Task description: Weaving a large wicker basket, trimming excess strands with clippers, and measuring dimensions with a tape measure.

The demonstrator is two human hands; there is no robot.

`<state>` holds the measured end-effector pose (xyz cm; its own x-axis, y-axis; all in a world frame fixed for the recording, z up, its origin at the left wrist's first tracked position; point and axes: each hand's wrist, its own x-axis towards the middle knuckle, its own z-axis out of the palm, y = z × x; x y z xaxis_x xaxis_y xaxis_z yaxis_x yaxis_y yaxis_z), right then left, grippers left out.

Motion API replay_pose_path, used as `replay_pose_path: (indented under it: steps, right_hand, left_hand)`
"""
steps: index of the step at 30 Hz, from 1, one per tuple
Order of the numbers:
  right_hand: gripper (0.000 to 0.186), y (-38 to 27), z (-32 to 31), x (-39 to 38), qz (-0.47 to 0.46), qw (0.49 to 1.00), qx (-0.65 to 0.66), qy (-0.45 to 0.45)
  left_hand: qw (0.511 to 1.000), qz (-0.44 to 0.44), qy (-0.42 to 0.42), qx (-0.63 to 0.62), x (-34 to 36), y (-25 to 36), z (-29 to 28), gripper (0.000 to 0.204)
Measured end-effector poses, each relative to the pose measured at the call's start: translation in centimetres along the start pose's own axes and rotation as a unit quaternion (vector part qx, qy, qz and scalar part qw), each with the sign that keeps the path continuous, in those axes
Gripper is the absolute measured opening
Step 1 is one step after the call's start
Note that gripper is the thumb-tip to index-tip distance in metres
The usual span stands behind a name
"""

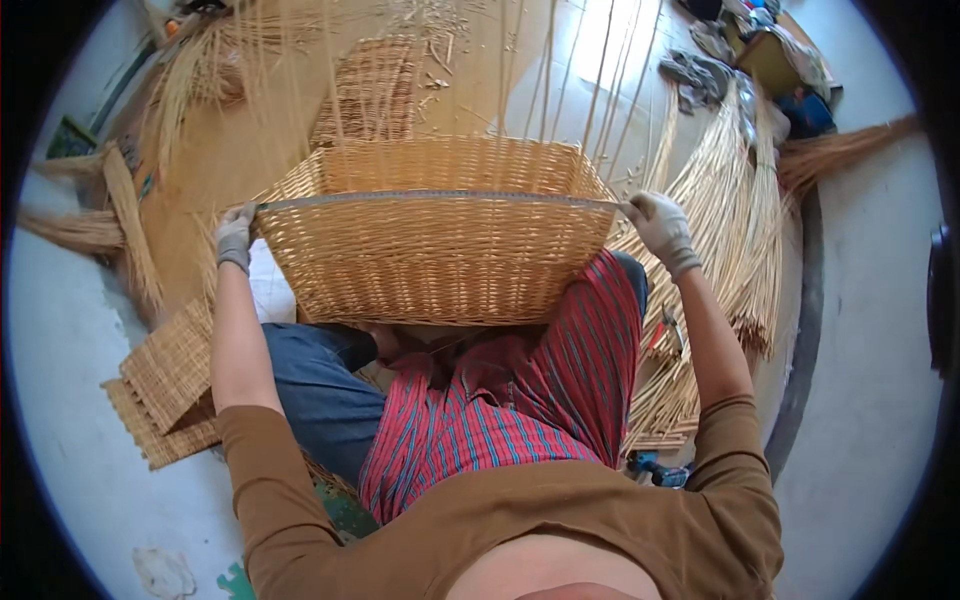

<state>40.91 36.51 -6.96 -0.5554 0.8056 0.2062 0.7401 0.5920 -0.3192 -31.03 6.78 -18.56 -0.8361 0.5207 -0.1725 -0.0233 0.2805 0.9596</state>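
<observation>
A large rectangular wicker basket (pixel 440 260) stands before me, partly between my knees, with long uncut stakes rising from its far side. Along its near upper edge stretches a thin measuring tape (pixel 450 195), running from one hand to the other. My left hand (pixel 236 237), in a pale work glove, pinches the tape's end at the basket's left corner. At the right corner my right hand (pixel 662 230), gloved too, is closed on the tape's other end. A striped red cloth (pixel 490 400) covers my lap.
Bundles of peeled wicker rods (pixel 740 220) lie to the right, with darker rods (pixel 850 150) beyond. Woven panels (pixel 170 370) are stacked at the left; another woven piece (pixel 370 90) lies behind the basket. A blue power tool (pixel 660 470) sits by my right elbow.
</observation>
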Motion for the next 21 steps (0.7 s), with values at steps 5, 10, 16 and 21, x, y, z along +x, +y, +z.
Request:
replay_pose_path:
  steps: [5, 10, 16, 21]
  right_hand:
    - [0.029, -0.8, -0.4, 0.2, 0.006, 1.000, -0.007, 0.007]
    - [0.032, 0.2, -0.7, 0.8, 0.034, 0.999, -0.023, -0.026]
    - [0.040, 1.1, -0.9, 1.6, 0.073, 0.994, -0.013, -0.082]
    - [0.043, 1.9, -0.9, 1.4, 0.082, 0.992, -0.024, -0.093]
  left_hand:
    - [0.999, -0.030, 0.032, 0.015, 0.6, 0.5, -0.5, 0.024]
    - [0.998, -0.045, 0.040, 0.020, 0.8, 0.1, 0.3, 0.021]
    - [0.999, -0.049, 0.010, 0.003, 2.0, -0.2, -1.9, 0.024]
    - [0.998, -0.050, 0.030, -0.012, 2.1, -0.8, 0.0, 0.019]
